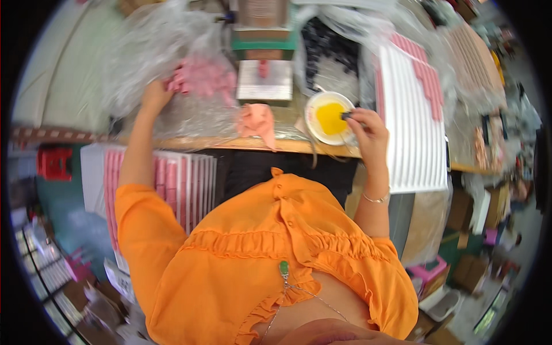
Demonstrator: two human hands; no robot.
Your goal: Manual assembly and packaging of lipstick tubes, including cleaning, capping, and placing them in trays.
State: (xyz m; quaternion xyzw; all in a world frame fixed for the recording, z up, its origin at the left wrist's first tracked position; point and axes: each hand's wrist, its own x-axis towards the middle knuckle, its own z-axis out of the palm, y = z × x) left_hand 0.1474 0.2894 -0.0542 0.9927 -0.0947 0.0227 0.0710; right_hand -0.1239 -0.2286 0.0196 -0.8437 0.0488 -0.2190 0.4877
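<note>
- Along the near edge of the worktop (296,145), a pale strip of wood, crossed at the left by the left forearm and at the right by the right.
- Above the right rim of a white bowl (313,125) of yellow stuff (329,118), with the right hand (371,129): thumb and fingers pinched together, grip closed on a small black piece (345,115).
- At the left side of a heap of pink pieces (204,77), with the left hand (156,95): fingertips among the pieces; no telling how far open the grip, or whether holding one.
- Between bowl and salmon cloth (255,119), only a narrow strip of covered worktop; behind the cloth, a white block (250,89) with one pink piece (263,68) on top.
- Close beside the right hand, a white ridged tray (411,144) partly lined with pink rows, jutting past the near edge; little room on that side.
- Partly veiled by crumpled clear plastic (144,49): the far left.
- Blurred, hard to separate: single pieces in the pink heap and in the black pile (322,46).
- Partly hidden behind the left arm: a lower tray (190,178) of pink rows.
</note>
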